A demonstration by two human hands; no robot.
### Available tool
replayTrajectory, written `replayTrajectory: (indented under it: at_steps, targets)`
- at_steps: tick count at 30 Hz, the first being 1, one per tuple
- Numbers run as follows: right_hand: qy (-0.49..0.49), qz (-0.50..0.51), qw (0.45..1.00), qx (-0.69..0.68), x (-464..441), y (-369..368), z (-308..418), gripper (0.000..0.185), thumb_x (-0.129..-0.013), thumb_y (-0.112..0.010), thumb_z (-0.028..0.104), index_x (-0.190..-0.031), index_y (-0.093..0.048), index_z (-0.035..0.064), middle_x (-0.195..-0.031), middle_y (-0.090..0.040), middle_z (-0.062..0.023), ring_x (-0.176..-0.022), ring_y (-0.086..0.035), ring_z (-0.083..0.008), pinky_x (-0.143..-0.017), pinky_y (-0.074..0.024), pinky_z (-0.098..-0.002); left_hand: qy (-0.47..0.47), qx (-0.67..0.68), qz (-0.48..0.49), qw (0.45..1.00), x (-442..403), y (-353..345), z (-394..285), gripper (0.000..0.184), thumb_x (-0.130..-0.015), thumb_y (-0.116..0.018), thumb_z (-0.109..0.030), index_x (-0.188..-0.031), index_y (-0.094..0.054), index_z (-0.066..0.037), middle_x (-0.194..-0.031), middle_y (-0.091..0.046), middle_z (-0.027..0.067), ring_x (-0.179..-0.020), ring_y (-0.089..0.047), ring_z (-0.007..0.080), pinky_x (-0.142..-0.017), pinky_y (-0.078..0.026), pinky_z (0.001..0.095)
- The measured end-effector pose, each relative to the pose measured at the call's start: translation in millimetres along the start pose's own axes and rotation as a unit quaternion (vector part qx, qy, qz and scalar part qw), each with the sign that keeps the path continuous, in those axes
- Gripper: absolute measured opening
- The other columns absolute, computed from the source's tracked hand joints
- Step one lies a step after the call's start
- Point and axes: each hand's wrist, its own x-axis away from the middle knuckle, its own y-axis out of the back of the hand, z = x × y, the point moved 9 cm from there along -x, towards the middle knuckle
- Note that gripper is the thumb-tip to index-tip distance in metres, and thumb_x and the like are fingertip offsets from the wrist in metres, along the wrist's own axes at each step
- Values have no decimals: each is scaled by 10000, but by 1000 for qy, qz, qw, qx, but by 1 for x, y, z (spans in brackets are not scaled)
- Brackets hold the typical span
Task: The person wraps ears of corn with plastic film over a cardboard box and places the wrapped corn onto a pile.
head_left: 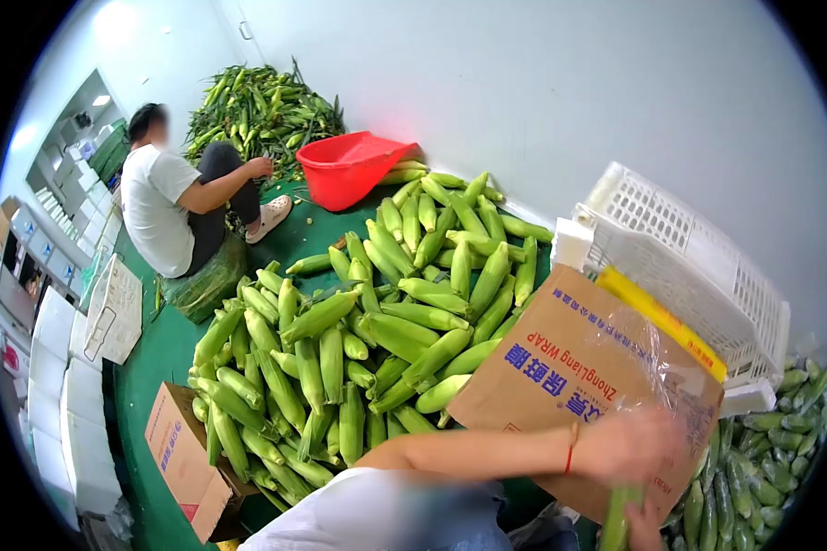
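Observation:
My left hand (639,444), smeared by motion, is over the lower right part of a brown cardboard box (524,367) with blue and red print. A red string circles its wrist. Clear plastic film (657,363) glints on the box just above the hand; whether the fingers hold any of it is unclear. At the bottom edge, my right hand (648,528) shows only in part, its fingers closed against a green ear of corn (620,519) below the left hand. The corn's lower end is cut off by the frame.
A big heap of husked-green corn (377,331) covers the floor ahead. Film-wrapped corn (753,477) lies at right, beside a white crate (689,266). Further off are a red scoop (345,174), a seated person (161,207), a husk pile (262,110) and an open carton (179,450).

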Motion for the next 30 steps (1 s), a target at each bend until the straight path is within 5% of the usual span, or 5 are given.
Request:
replayTrajectory:
  at_steps: [6,10,20,27,30]
  targets:
    - [-90,308,805,-499,-16,-92,69,726,-759,-570,692,-1028,-572,18,-745,-604,-119,-640,-617,-276,-553,-490,-421,239,150,-164,945,14,42,60,451,-835,-618,-193,-1279,-567,-136,-1314,-546,194,-1285,-474,355,-1040,-384,560]
    - [64,606,392,-690,-9,-152,110,996,-758,-432,842,-1287,-471,0,-624,-574,-137,-438,-512,-226,-429,-456,-325,311,772,-248,496,16,8,65,521,-901,-574,-161,-1383,-392,-235,-1087,-637,93,-994,-624,263,-834,-522,466]
    - [65,45,996,-39,-18,-35,50,734,-847,-730,292,-1432,-354,58,-1165,-610,-186,-742,-665,-217,-636,-549,-322,571,348,-342,660,103,41,99,155,-1019,-437,-244,-1090,-454,-108,-833,-543,78,-718,-590,189,-627,-535,330]
    - [478,-351,736,325,74,28,157,313,-799,-761,264,-1021,-711,49,-959,-666,-129,-872,-656,-218,-712,-518,-319,692,400,-207,564,159,11,46,420,-1043,-370,-352,-1168,-570,-4,-898,-628,80,-775,-605,168,-637,-486,278]
    - [540,-226,809,-53,62,56,179,224,-918,-613,192,-1055,-664,22,-820,-628,-109,-750,-628,-202,-673,-498,-348,742,450,0,496,180,-17,0,527,-1024,-346,-484,-1030,-594,-19,-613,-592,88,-404,-517,187,-354,-412,279]
